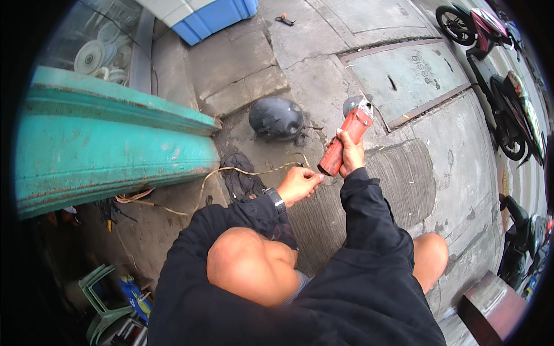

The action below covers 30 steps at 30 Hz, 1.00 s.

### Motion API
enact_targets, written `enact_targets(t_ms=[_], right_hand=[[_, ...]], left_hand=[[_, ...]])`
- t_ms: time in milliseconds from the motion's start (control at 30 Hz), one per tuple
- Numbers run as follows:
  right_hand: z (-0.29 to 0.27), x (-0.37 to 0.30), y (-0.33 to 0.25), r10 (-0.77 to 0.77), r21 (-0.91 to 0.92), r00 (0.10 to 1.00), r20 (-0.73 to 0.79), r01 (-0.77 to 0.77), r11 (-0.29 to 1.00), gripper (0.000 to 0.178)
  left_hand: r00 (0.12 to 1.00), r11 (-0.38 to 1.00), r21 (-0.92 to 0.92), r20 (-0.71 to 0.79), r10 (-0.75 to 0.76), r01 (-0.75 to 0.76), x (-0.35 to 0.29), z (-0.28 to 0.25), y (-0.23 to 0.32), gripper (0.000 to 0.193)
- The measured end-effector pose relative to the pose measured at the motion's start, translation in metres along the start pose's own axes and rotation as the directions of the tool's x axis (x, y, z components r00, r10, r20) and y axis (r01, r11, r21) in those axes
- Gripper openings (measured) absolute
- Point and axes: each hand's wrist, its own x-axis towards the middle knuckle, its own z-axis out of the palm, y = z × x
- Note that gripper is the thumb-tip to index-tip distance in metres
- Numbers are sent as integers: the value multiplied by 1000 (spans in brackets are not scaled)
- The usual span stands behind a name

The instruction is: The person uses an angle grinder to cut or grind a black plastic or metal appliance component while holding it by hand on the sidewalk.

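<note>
right hand [350, 154] clamped on red angle grinder [345, 140] mid-frame, left hand [298, 184] fingers pinching its cord [242, 170]; black compressor [276, 118] looks uncut, work just starting.

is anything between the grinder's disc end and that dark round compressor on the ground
Nothing visible does. The right hand holds the red angle grinder up, disc end toward the dark compressor, with only bare concrete between them. The left hand holds the cord off to the side.
</note>
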Motion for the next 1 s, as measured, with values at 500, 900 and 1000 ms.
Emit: enact_targets(t_ms=[500, 900, 1000], right_hand=[[3, -6, 19, -167, -243, 978, -122, 133, 961, 49], [-13, 16, 3, -24, -776, 994, 103, 95, 623, 84], [-13, 25, 1, -4, -798, 977, 212, 176, 577, 85]], left_hand=[[1000, 958, -287, -15, -14, 9, -8, 0, -15, 26], [792, 440, 898, -255, 555, -20, 63, -148, 74, 126], [879, 383, 923, -220, 423, 47, 78, -150, 64, 130]])
